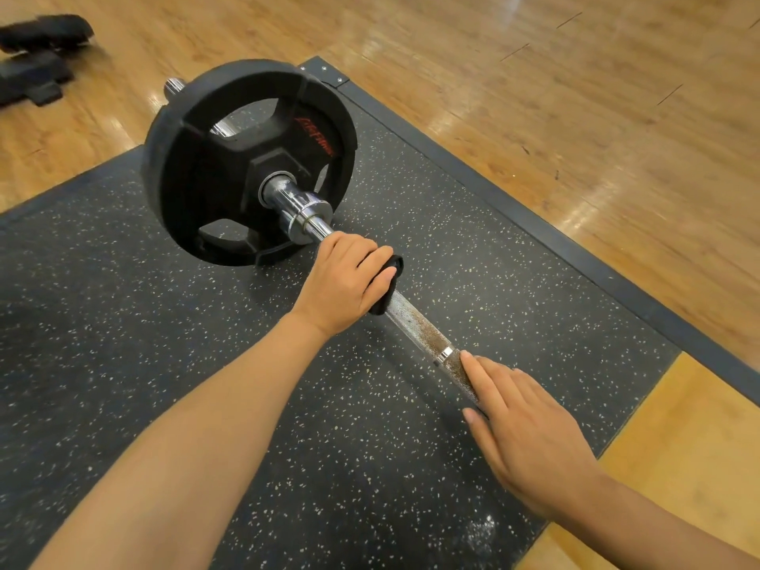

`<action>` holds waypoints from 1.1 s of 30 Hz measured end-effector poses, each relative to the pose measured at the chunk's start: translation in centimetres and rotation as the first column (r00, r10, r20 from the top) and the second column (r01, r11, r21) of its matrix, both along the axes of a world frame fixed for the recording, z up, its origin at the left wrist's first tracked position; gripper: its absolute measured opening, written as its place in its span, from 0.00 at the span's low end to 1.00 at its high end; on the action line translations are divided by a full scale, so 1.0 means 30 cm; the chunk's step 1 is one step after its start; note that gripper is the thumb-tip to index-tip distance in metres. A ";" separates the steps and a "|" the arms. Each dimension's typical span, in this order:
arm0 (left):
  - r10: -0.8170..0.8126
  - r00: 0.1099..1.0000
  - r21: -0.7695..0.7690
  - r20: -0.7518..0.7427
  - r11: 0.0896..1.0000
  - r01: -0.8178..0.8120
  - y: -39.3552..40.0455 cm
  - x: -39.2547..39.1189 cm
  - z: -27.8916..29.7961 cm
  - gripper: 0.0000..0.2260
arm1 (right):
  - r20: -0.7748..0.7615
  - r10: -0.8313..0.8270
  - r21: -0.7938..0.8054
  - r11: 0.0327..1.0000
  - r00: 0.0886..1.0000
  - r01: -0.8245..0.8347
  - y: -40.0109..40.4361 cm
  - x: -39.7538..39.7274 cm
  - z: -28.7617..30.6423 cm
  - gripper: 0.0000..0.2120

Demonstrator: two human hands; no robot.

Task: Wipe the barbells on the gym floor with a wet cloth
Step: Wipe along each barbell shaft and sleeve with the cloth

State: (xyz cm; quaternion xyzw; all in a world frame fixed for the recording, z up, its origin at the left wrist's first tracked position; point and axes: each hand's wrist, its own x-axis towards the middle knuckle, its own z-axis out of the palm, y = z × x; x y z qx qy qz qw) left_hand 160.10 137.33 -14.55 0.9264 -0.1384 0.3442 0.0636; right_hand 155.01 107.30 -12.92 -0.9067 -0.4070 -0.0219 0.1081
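A barbell lies on a speckled black rubber mat. Its knurled steel shaft runs from the lower right up to a chrome collar and a black weight plate with red lettering. My left hand grips the shaft just below the collar, with a black cloth wrapped round the bar under its fingers. My right hand rests flat on the shaft lower down, fingers straight, and covers the bar from there on.
The mat has a dark raised border with wooden floor beyond it. A yellow platform panel lies at the lower right. Black equipment sits on the wood at the far left. A white smear marks the mat near the bottom.
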 end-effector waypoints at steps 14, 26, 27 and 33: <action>0.127 0.988 -0.006 0.085 0.992 -0.127 0.193 -0.023 0.140 0.17 | 0.075 0.009 0.047 0.999 0.997 -0.012 0.344 0.142 0.112 0.25; 0.354 0.932 -0.032 -0.071 0.934 -0.357 0.248 0.112 0.151 0.18 | -0.122 0.060 -0.158 0.984 0.991 -0.079 0.624 0.275 0.045 0.29; 0.391 0.913 -0.011 -0.119 0.919 -0.395 0.243 0.120 0.141 0.18 | -0.149 0.061 -0.166 0.982 0.987 -0.086 0.628 0.271 0.038 0.29; 0.451 0.807 -0.012 -0.381 0.870 -0.492 0.189 0.084 0.071 0.21 | -0.165 0.026 -0.091 0.995 0.986 -0.042 0.623 0.266 0.012 0.27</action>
